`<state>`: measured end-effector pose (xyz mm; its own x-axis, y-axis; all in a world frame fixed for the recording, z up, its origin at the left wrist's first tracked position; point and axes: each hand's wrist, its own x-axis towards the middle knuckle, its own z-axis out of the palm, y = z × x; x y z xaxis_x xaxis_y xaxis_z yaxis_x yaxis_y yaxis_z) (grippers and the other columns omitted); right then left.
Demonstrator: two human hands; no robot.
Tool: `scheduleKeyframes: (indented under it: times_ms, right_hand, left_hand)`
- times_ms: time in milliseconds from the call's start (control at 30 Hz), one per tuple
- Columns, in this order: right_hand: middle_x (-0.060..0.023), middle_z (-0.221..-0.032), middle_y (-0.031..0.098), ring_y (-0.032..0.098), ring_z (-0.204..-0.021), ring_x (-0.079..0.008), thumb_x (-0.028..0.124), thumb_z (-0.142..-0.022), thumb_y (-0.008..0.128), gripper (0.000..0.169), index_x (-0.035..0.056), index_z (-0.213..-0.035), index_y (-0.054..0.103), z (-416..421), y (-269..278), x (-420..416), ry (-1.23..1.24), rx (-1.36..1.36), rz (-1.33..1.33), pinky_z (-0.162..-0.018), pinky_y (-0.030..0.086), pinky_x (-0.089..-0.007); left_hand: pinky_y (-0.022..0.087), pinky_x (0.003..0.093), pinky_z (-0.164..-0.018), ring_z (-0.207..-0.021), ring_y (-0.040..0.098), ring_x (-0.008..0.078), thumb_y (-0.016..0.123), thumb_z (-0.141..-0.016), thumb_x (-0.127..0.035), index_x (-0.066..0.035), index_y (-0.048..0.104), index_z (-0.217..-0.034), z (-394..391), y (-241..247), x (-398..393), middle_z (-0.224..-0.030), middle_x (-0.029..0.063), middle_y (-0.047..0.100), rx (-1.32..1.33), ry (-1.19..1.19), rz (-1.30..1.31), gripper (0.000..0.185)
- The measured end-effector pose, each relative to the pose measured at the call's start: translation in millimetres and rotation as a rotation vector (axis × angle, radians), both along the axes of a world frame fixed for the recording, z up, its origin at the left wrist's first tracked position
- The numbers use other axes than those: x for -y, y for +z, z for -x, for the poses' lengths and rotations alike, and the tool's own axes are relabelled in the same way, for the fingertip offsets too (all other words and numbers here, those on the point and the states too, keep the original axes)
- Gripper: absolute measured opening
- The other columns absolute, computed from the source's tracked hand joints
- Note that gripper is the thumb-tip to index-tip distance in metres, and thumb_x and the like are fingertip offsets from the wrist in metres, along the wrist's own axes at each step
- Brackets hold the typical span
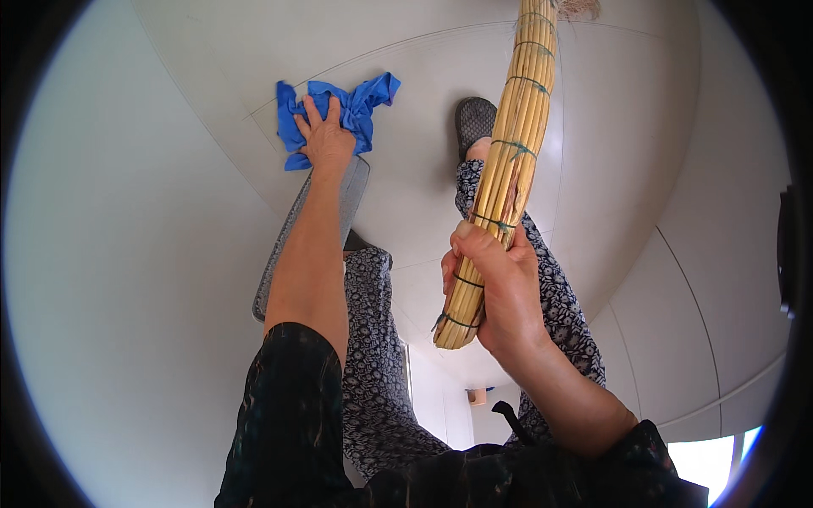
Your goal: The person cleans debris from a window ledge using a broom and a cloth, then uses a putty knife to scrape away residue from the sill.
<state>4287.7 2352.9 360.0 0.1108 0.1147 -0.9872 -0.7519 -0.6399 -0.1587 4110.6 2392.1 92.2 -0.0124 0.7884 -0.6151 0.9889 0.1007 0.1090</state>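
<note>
My right hand (502,279) is wrapped around the handle of a broom (508,171) made of bundled straw stalks. Dark green ties bind the stalks at intervals. The handle slants up past the top of the view, and part of a reddish-brown bristle head (579,9) shows there. At upper left, my left hand (327,136) lies with spread fingers on a crumpled blue cloth (362,111). Its thumb is hard to make out. Under my left forearm stands a grey, textured, long box-like object (357,190), partly hidden by the arm.
Pale floor tiles (419,203) with thin joints lie below. My feet are apart; one dark textured shoe (475,117) is beside the broom. A light panelled surface (673,330) curves along the right, with a black object (786,254) at the rim.
</note>
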Motion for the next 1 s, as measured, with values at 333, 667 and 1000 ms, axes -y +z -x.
scheduleKeyframes:
  times_ms: [333, 667, 1000]
  right_hand:
    - [-0.0041, -0.071, 0.05, 0.053, -0.056, -0.0124, 0.02, -0.078, 0.063, 0.028, 0.0062, -0.092, 0.043, 2, -4, 4, 0.057, 0.048, 0.0, -0.045, 0.045, -0.0254]
    - [-0.0034, -0.073, 0.051, 0.053, -0.056, -0.0098, 0.017, -0.077, 0.065, 0.032, 0.0065, -0.096, 0.041, -3, -8, 8, 0.002, 0.025, -0.019, -0.048, 0.045, -0.0249]
    - [-0.0035, -0.072, 0.051, 0.053, -0.056, -0.0121, 0.022, -0.078, 0.063, 0.026, 0.0064, -0.09, 0.045, -2, -7, 7, 0.065, 0.038, 0.0, -0.046, 0.046, -0.0256]
  left_hand:
    - [0.029, 0.044, -0.102, -0.135, 0.006, 0.0345, 0.053, -0.08, -0.01, -0.01, 0.042, -0.129, -30, -6, 106, -0.148, 0.0046, 0.007, 0.2, -0.862, 0.148, 0.051]
    - [0.041, 0.0378, -0.071, -0.097, 0.048, 0.0231, 0.057, -0.069, -0.012, -0.013, 0.066, -0.076, -54, 25, 91, -0.104, 0.0022, 0.054, 0.199, -0.748, 0.247, 0.011]
    - [0.03, 0.0555, -0.094, -0.129, 0.024, 0.0352, 0.062, -0.07, -0.002, -0.017, 0.052, -0.117, -36, 8, 14, -0.143, 0.0102, 0.022, -0.004, 0.004, -0.122, 0.05]
